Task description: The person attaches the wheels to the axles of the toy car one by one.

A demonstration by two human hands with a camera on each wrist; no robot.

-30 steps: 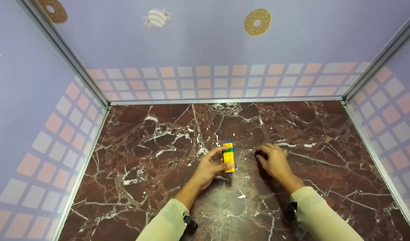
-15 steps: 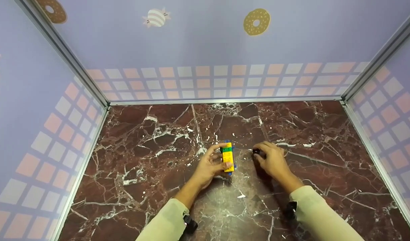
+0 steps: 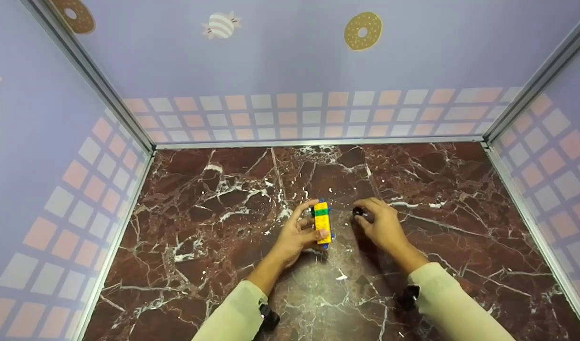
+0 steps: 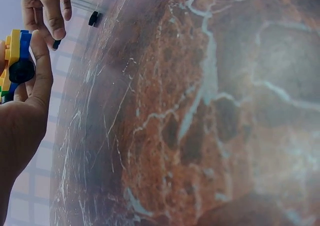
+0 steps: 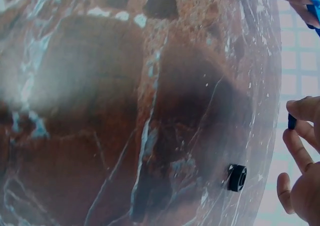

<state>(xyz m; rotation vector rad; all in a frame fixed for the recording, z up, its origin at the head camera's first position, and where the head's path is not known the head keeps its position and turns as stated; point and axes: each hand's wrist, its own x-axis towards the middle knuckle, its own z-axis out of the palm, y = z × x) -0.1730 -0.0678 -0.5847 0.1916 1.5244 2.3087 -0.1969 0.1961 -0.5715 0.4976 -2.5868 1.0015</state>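
My left hand [image 3: 290,239] grips a toy car built of bricks [image 3: 322,222], yellow with a green band on top and blue underneath. In the left wrist view a black wheel [image 4: 22,71] sits on the car's side, beside my fingers. To the right of the car, my right hand [image 3: 387,226] pinches a small black wheel [image 3: 358,211] between thumb and fingertips. The right wrist view shows this pinched wheel [image 5: 291,121] edge-on. A second loose black wheel [image 5: 237,178] lies on the table near the right hand; the hand seems to hide it in the head view.
The dark red marbled table [image 3: 214,265] has white veins. A lilac back wall [image 3: 290,61] with pink and white squares closes the far side, and side walls [image 3: 48,156] stand left and right. Both wrists carry small black cameras [image 3: 269,316].
My right hand has moved slightly left toward the car, and the wheel in its fingers shows more clearly. The car has tilted a little in my left hand, which stays nearly in place.
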